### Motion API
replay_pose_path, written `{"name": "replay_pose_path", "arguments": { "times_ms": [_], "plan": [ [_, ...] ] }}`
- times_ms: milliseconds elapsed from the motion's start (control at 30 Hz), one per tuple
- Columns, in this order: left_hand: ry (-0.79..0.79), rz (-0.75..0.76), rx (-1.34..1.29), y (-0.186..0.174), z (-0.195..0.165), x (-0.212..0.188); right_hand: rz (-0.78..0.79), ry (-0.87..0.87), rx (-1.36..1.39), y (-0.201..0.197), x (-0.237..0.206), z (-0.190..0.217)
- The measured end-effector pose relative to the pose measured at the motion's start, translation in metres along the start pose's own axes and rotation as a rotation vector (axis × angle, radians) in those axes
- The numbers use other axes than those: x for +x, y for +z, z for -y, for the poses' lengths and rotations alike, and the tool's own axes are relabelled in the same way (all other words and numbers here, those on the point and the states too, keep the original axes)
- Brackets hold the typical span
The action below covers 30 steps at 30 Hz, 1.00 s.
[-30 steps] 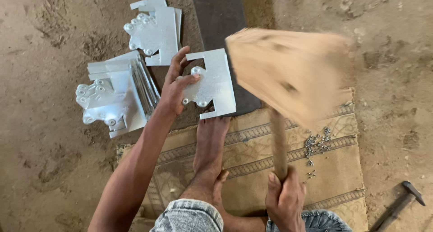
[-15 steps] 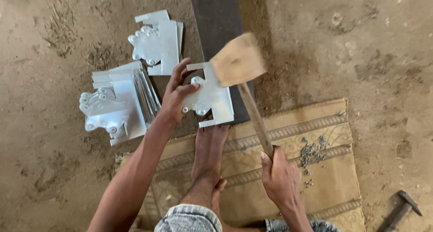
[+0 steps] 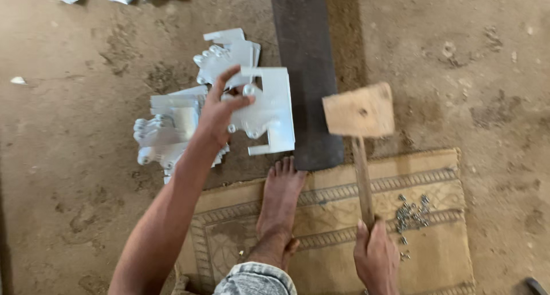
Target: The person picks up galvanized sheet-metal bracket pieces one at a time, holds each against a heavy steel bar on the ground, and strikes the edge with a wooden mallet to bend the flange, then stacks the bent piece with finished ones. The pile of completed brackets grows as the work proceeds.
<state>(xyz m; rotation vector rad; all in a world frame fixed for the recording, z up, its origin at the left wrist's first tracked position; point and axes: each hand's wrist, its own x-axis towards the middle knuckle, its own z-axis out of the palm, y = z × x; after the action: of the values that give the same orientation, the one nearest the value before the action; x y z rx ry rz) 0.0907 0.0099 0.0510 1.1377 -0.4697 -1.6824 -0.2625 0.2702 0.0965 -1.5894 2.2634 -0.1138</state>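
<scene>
One wooden mallet, one dark steel bar, one woven mat and one bare foot are in view. Bright metal plates lie in two stacks on the dirt floor: a near stack left of the forearm and a far stack above the hand; the count of plates per stack cannot be told. One further plate is separate from both stacks. A scatter of small rivets lies on the mat, too many and too small to count.

The left hand is closed on the separate plate at its left edge, thumb on top and fingers curled over; the plate's right edge lies at the left side of the bar. The right hand is wrapped tight around the lower end of the mallet handle, with the head raised over the right edge of the bar, apart from the plate. The toes rest on the mat just below the plate
</scene>
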Motion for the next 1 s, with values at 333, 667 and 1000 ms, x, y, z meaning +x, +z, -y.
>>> {"name": "replay_pose_path", "arguments": {
  "times_ms": [333,667,1000],
  "plan": [
    [0.044,-0.136,1.83,-0.095,-0.103,-0.061,0.146,0.249,-0.025,0.051,-0.02,-0.045],
    [-0.111,-0.077,2.207,-0.114,-0.093,-0.115,0.103,0.216,0.044,0.052,-0.028,-0.047],
    [-0.158,-0.122,1.944,-0.062,-0.129,-0.158,0.019,0.167,0.083,0.065,-0.03,-0.047]
  ]
}}
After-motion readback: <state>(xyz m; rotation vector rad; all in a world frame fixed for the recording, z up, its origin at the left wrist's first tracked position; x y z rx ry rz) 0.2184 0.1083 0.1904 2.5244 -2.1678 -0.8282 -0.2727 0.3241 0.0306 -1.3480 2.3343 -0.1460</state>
